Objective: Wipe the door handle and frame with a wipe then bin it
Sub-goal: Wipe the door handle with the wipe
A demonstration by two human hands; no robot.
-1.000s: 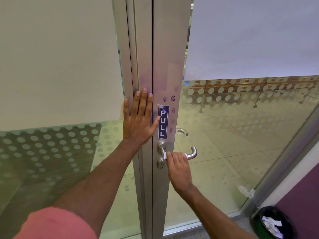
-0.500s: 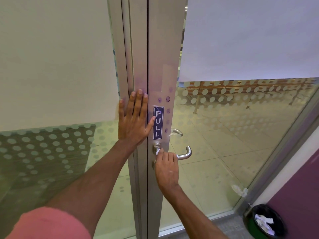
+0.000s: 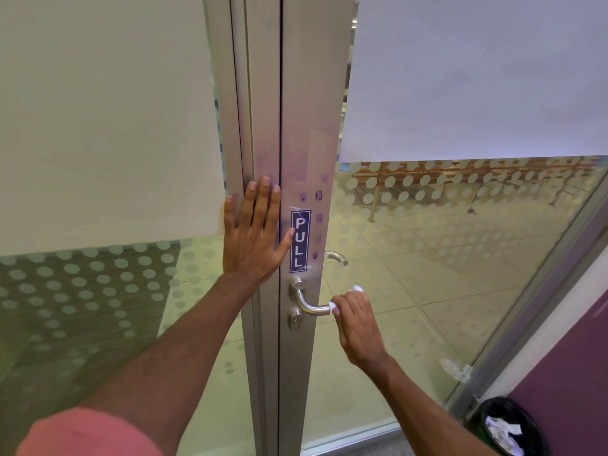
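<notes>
A white wipe (image 3: 333, 306) is gripped around the steel door handle (image 3: 309, 304) by the closed right hand (image 3: 357, 324); the left hand (image 3: 255, 235) is laid flat, fingers spread, on the aluminium frame (image 3: 263, 93).

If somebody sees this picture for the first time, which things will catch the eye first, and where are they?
In the middle, the right hand wraps a white wipe around the outer end of the curved silver metal door handle. Just above, the left hand lies flat on the grey metal door frame, beside the blue vertical PULL sign. At the bottom right stands a black-lined bin holding crumpled white paper.
</notes>
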